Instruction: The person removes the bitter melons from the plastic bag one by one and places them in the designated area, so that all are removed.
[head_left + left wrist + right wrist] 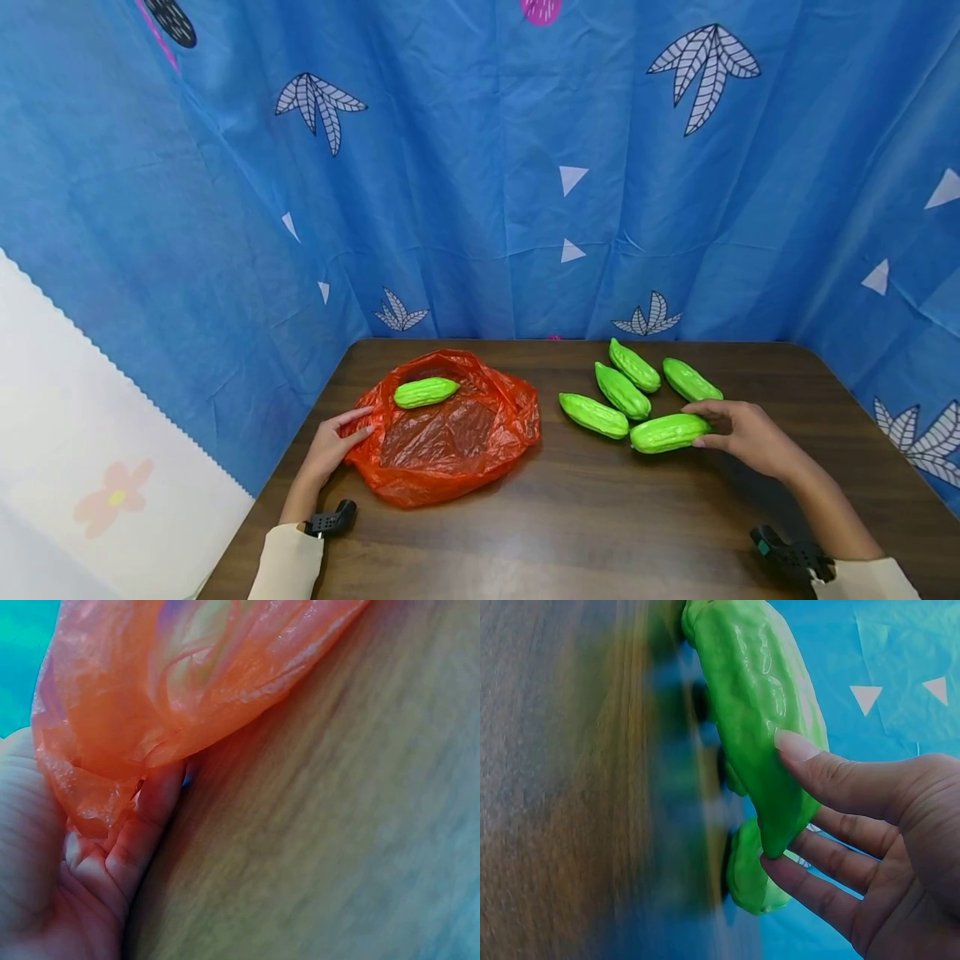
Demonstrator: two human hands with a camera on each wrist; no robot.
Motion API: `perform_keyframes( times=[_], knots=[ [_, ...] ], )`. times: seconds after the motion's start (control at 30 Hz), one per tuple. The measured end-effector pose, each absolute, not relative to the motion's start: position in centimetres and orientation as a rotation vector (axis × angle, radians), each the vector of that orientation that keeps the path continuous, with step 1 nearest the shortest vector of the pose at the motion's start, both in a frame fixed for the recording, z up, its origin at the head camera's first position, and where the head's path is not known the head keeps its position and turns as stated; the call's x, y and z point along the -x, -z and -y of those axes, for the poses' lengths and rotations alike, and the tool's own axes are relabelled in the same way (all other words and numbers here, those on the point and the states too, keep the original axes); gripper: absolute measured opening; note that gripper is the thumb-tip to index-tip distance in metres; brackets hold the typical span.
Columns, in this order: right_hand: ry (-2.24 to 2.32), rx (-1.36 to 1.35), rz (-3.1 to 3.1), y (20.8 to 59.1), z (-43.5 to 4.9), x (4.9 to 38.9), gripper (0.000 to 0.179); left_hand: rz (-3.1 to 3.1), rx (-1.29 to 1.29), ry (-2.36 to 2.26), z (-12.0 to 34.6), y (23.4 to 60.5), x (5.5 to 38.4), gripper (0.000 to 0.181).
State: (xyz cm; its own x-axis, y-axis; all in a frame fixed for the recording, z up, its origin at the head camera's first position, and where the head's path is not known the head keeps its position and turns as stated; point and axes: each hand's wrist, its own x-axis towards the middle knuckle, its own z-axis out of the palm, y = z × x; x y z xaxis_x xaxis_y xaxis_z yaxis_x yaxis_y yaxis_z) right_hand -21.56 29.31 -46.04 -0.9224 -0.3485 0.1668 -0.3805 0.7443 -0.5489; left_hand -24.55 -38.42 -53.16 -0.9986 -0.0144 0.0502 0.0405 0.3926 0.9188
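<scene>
A red plastic bag (450, 492) lies spread with its mouth up on the left of the table, one green bitter gourd (426, 392) inside it. My left hand (330, 446) holds the bag's left edge; in the left wrist view the crinkled red film (112, 742) passes between thumb and fingers. On the right, my right hand (750, 433) pinches the end of another bitter gourd (670, 433). The right wrist view shows the thumb on the near side of this ridged gourd (757, 697) and the fingers behind its tapered tip.
Beyond the held gourd lie several more bitter gourds, among them a left one (594, 415), a far one (634, 365) and a right one (692, 380). The brown wooden table (570, 533) ends at a blue patterned curtain (465, 208). A pale cloth (90, 467) hangs at left.
</scene>
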Motion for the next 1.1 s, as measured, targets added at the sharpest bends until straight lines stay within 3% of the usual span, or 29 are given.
perform_keyframes(
  times=[1.1],
  knots=[
    [-0.976, -0.543, 2.862, 47.8, -29.5, 22.2, 0.049, 2.574, 0.015, 1.724, 38.6, 53.3, 24.7, 0.051]
  ],
)
